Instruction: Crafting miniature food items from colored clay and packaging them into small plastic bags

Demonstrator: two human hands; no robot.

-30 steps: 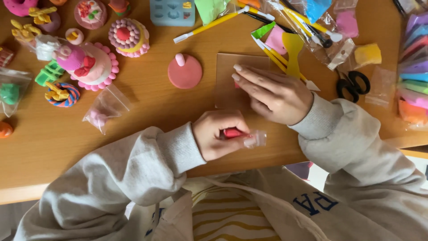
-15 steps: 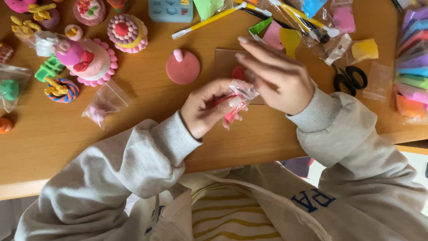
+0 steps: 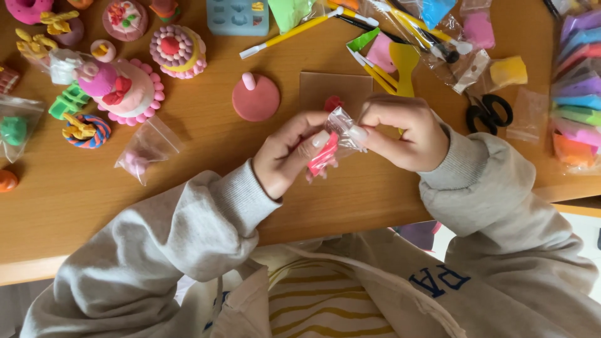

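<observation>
Clear plastic bag (image 3: 341, 128) of red clay, crinkled, pinched between left hand (image 3: 291, 153) and right hand (image 3: 404, 131)

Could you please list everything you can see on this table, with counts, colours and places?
small clear bag: one, holding red clay, pinched between both hands at centre
clay disc: one, red-pink with a pale knob, beyond the left hand
clear square sheet: one, with a small red bit on it, beyond the hands
clay cakes: several, pink and multicoloured, upper left
modelling tools: several, yellow and white, along the top
scissors: one pair, black, right of the hands
clay strips: a stack, many colours, far right edge
bag with pink clay: one, clear, left of centre
table: one, wooden
left hand: grips the bag
right hand: grips the bag's top
</observation>
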